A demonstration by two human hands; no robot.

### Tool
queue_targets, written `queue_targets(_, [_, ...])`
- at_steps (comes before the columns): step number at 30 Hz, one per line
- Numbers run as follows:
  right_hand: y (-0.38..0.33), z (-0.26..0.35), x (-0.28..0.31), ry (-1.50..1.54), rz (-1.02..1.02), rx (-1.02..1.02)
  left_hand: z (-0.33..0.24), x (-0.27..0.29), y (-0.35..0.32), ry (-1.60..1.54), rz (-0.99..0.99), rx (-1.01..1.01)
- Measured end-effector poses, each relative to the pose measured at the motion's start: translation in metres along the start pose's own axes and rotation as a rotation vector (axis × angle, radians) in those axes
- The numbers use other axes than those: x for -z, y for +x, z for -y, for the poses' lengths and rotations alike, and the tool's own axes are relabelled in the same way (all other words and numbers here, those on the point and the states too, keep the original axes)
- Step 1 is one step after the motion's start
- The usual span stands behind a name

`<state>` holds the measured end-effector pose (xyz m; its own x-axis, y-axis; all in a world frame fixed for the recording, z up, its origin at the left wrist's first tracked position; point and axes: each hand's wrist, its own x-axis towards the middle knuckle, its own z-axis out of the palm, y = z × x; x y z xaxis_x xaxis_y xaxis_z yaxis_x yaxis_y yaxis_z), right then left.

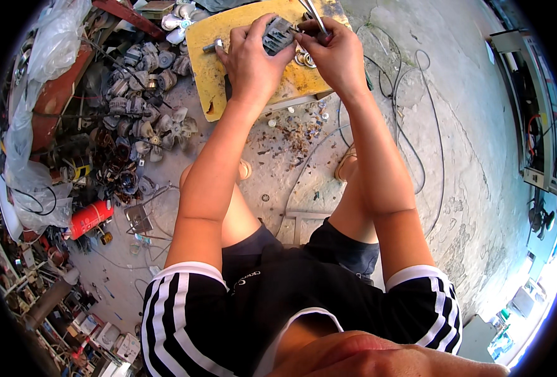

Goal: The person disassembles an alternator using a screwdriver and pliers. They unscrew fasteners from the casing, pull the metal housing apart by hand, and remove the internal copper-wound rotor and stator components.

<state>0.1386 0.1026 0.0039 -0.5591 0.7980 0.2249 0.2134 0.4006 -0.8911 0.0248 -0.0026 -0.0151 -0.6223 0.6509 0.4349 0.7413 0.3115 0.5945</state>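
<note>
Over the worn yellow work board (212, 88), my left hand (252, 66) is closed round a grey, slotted metal motor part (278, 35). My right hand (340, 55) pinches a slim metal tool with two shiny prongs (316, 15) pointing away from me; its exact kind is unclear. The right fingertips meet the right side of the motor part. Below them several small metal rings (305, 60) lie on the board. A short metal shaft with a round head (214, 45) sits beside my left thumb.
Old motors (146, 60) and fan blades (165, 132) are heaped on the floor at left, near a red cylinder (91, 218). Loose cables (426, 125) loop over the concrete at right. Small debris (294, 135) is scattered below the board.
</note>
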Motion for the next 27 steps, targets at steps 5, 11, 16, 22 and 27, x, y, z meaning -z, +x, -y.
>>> queue_targets(5, [0.009, -0.009, 0.017, -0.189, 0.002, -0.032, -0.001, 0.005, 0.0, -0.032, 0.015, 0.043])
queue_targets(11, [0.013, -0.015, 0.021, -0.247, 0.056, -0.138, 0.0, 0.005, 0.002, -0.057, 0.039, 0.041])
queue_targets(16, [0.009, -0.02, 0.012, 0.081, 0.108, -0.159, -0.004, 0.008, 0.001, -0.052, 0.047, 0.055])
queue_targets(22, [0.002, -0.007, 0.005, 0.113, 0.142, -0.144, -0.001, 0.006, -0.001, -0.048, -0.034, -0.012])
queue_targets(27, [0.002, -0.004, 0.004, 0.077, 0.163, -0.136, 0.007, 0.013, 0.004, -0.123, 0.109, -0.011])
